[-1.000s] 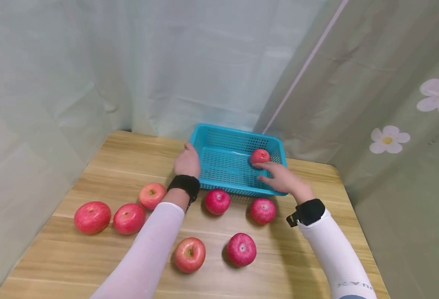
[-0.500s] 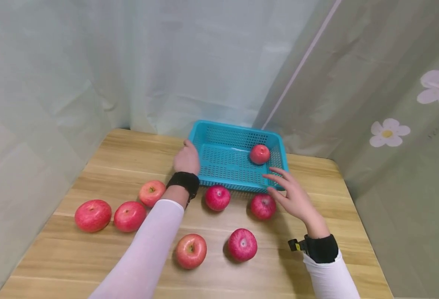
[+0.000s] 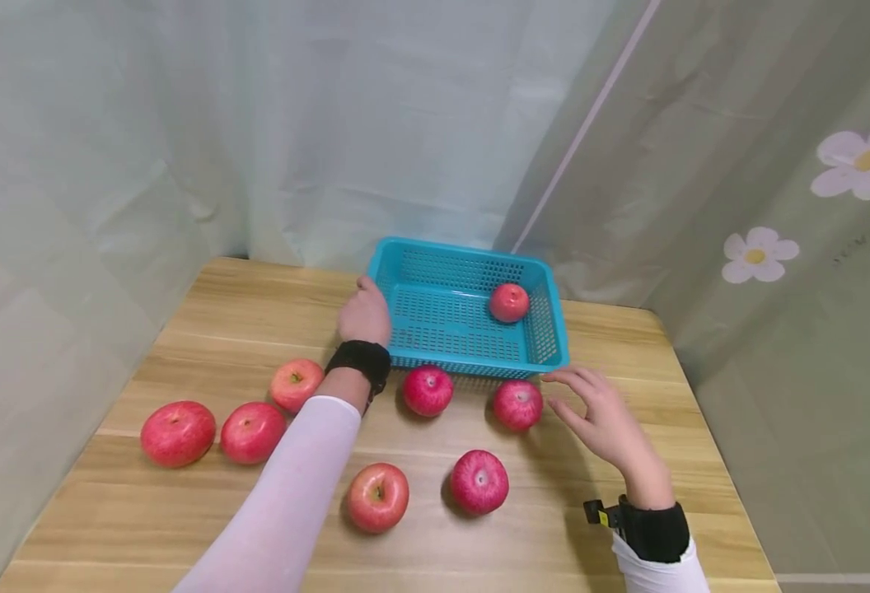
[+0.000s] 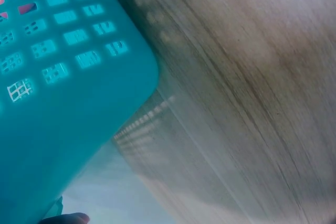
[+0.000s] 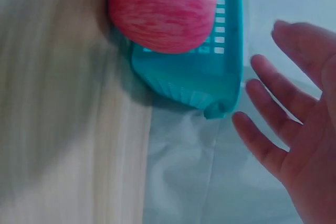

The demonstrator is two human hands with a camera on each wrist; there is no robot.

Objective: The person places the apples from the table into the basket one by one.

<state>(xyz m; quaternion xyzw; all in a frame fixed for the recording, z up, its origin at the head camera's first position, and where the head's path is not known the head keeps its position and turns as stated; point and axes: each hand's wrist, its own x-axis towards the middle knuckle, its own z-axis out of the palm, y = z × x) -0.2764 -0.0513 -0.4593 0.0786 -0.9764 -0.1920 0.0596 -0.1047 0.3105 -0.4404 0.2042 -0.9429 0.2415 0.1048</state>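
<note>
A blue perforated plastic basket (image 3: 472, 361) stands at the back of the table with one red apple (image 3: 509, 303) in its right part. My left hand (image 3: 365, 315) grips the basket's left rim; in the left wrist view a fingertip (image 4: 71, 218) shows by the rim, the rest of that hand out of sight. Just right of a dark red apple (image 3: 518, 404) in front of the basket, my right hand (image 3: 604, 416) hovers with fingers spread and nothing in it. The right wrist view has those fingers (image 5: 268, 140) apart from the apple (image 5: 164, 11).
Another dark red apple (image 3: 428, 390) sits before the basket. Nearer are a lighter apple (image 3: 379, 497) and a dark red one (image 3: 479, 482). Left of my left arm lie three more apples (image 3: 178, 434). A grey-green curtain (image 3: 405, 123) hangs behind the wooden table (image 3: 554, 535).
My right hand has drawn back out of the basket toward me, away from the apple inside, to beside the front right apple. The left hand stays at the basket's rim.
</note>
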